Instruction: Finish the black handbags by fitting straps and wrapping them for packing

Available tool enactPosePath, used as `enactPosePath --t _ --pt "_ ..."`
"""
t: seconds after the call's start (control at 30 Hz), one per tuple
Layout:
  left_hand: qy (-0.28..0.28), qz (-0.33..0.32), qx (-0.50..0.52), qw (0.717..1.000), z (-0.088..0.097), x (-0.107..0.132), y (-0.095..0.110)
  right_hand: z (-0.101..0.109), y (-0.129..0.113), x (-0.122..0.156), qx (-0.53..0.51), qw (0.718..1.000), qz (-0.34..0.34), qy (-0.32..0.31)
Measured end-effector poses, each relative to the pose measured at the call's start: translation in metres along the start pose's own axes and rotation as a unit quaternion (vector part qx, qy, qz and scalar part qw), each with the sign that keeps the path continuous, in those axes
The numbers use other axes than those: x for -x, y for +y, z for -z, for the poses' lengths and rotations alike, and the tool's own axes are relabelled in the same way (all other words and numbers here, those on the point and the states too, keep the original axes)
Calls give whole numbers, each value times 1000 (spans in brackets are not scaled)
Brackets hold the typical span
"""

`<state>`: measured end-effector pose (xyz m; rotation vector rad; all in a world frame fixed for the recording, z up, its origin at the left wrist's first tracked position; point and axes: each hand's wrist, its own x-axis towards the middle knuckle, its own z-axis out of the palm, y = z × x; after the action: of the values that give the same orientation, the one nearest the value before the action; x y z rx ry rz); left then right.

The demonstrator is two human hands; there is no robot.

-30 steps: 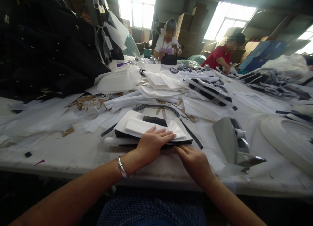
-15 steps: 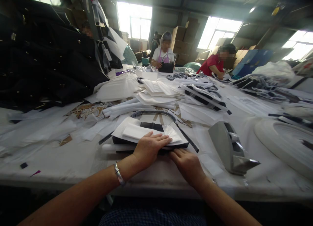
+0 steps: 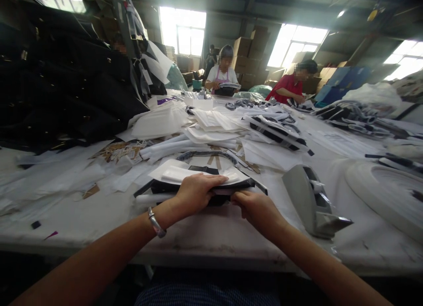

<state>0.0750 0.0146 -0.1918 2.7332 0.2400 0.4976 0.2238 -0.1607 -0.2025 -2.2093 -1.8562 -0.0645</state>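
Observation:
A black handbag (image 3: 243,183) lies on the table in front of me, its wrapped, curved handle (image 3: 206,154) pointing away. White padding sheets (image 3: 175,173) cover its upper face. My left hand (image 3: 195,192) bends over the padding and the near edge, gripping the bag with its front lifted slightly. Right beside it, my right hand (image 3: 254,207) is closed in a pinch at the near edge of the bag, where a dark flap (image 3: 220,200) shows below. What lies exactly between those fingertips is hidden.
A grey tape dispenser (image 3: 306,200) stands to the right, with a large white roll (image 3: 380,195) beyond it. Stacked white sheets (image 3: 158,120) and another black bag (image 3: 277,134) lie farther back. Black bags (image 3: 66,85) pile up at left. Two people work across the table.
My left hand has gone from lying flat on the padding to curling round the near edge, which is raised. My right hand has moved slightly up and closed into a pinch.

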Motion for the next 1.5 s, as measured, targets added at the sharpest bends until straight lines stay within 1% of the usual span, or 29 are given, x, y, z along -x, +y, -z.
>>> enactPosePath --t 0.1,0.23,0.33,0.47,0.6,0.67,0.83,1.0,1.07,1.17,1.23,1.3,1.4,1.43,1.5 --pt "-3 -7 8 1000 -4 3 0 -11 -3 12 -3 1000 3 -19" --pt "-12 -28 12 999 -16 11 3 -34 -8 37 3 999 -8 -34" --pt "-8 -38 6 999 -24 15 5 -47 -8 45 1 999 -21 -39" --pt "-5 -41 3 999 -27 16 5 -51 -8 40 5 998 -29 -50" --pt "2 -42 5 999 -27 15 4 -52 -15 36 32 997 -57 -31" --pt "2 -41 6 999 -27 14 4 -50 -20 35 54 997 -59 -21" --pt "-2 -38 9 999 -25 15 6 -47 -26 35 107 994 -29 3" --pt "-2 -39 10 999 -25 15 7 -53 -18 33 145 988 37 26" --pt "1 -40 8 999 -25 15 6 -54 -15 37 148 986 63 33" --pt "5 -42 9 999 -26 16 6 -50 -17 51 143 985 90 37" --pt "8 -42 9 999 -27 17 6 -45 -20 63 132 986 92 36" --pt "12 -43 9 999 -28 17 6 -40 -23 76 106 990 79 41" --pt "15 -47 5 999 -29 18 6 -38 -25 88 21 996 62 60" --pt "16 -48 3 999 -30 18 6 -39 -25 90 -20 996 48 67" --pt "19 -51 -4 999 -33 18 5 -43 -23 90 -102 991 -14 88"
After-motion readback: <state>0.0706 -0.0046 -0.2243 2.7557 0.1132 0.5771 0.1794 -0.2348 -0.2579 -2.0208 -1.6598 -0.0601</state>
